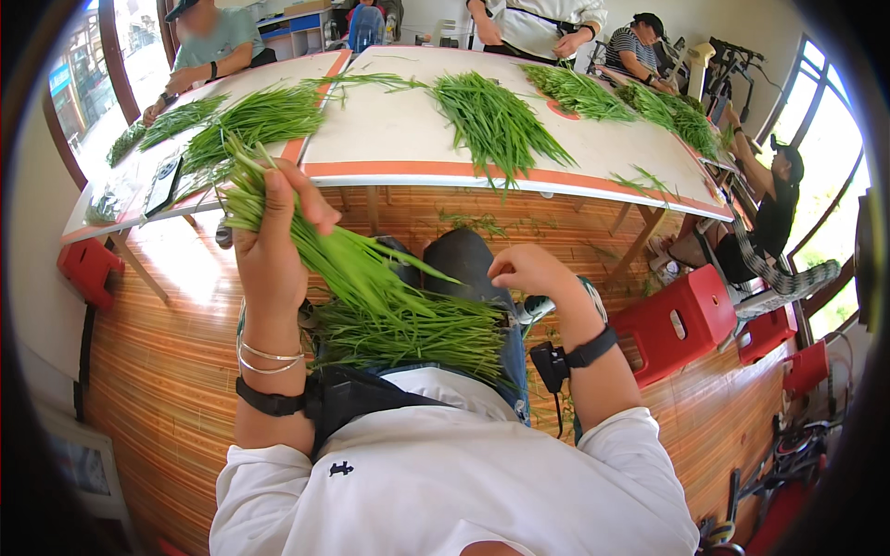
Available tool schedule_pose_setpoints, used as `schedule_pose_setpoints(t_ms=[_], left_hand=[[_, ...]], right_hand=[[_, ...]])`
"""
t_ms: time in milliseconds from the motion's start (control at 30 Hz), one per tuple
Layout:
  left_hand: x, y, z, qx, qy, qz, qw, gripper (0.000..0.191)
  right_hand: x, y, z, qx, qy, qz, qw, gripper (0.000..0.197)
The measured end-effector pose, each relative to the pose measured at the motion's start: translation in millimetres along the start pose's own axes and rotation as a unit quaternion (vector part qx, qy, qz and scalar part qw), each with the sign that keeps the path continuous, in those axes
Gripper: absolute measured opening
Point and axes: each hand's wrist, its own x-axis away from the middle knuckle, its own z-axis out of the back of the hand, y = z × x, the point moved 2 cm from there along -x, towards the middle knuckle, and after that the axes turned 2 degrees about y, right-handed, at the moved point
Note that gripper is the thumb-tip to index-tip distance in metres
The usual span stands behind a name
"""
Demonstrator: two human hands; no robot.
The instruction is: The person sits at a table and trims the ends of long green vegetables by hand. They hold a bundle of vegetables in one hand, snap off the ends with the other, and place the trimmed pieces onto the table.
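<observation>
Raised at the left, my left hand point(274, 229) is closed around a bunch of long green garlic chives point(348, 260). The pale stem ends stick up past my fingers, and the leaves trail down to the right. Across my lap lies a thicker pile of chives point(410, 333), under the hanging leaf tips. My right hand point(532, 270) hovers above my right thigh, apart from both bunches. Its fingers are loosely curled with a gap at the thumb, and nothing shows in it.
Before me stands a white table point(389, 139) with orange edging, bearing a chive heap point(490, 125) and another at left point(257, 121). A dark phone-like device point(164, 184) lies at its left end. Several people work around it. Red plastic stools point(674, 326) stand right; leaf scraps point(473, 221) litter the floor.
</observation>
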Motion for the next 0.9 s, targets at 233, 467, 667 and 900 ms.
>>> schedule_pose_setpoints(t_ms=[233, 467, 667, 900], left_hand=[[-4.0, 9.5, 7.2, -0.007, 0.059, -0.011, 0.998, 0.031], [-5.5, 12.3, 5.2, -0.01, 0.042, -0.017, 0.999, 0.034], [-4.2, 9.8, 8.9, 0.003, 0.036, -0.009, 0.999, 0.027], [3.8, -8.1, -0.3, -0.117, -0.004, 0.016, 0.993, 0.022]], right_hand=[[-16.7, 10.9, -44.2, 0.059, -0.131, -0.045, 0.989, 0.029], [-19.9, 8.5, -60.3, 0.029, -0.149, -0.018, 0.988, 0.016], [-14.2, 14.2, -33.5, -0.025, -0.062, -0.007, 0.998, 0.013], [11.2, -45.2, 27.7, -0.234, 0.116, 0.004, 0.965, 0.011]])
